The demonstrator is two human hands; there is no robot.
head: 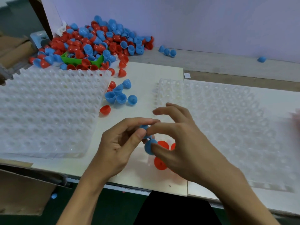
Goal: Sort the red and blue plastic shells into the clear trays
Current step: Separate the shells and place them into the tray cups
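both hands meet over the near middle of the counter [142, 73], just at the left edge of the right clear tray [227, 127]. the left hand [120, 143] pinches a small blue shell [144, 127] between thumb and forefinger, its other fingers curled under. the right hand [183, 142] pinches a second, larger blue shell [148, 147] just below the first, thumb on its side, the upper fingers spread loose above. whether the two blue shells are joined or merely touching cannot be told; they sit one above the other between the two grips, so the coming move likely turns on pulling them apart or turning one open side up

the tray cells lie right of and beneath the right hand, which makes it the nearer one for a placement. a few red shells [159, 163] already sit in the near left corner of that tray, partly hidden by the right hand, so a free cell is probably further right or further back

the left clear tray [48, 111] lies well apart to the left, tilted up at its far edge. between the trays a small cluster of blue shells [120, 95] and a loose red shell [105, 109] lie on the counter. the big mixed pile [97, 43] sits at the far left with a green box [78, 60] half buried in it. nothing stands between the hands and the right tray
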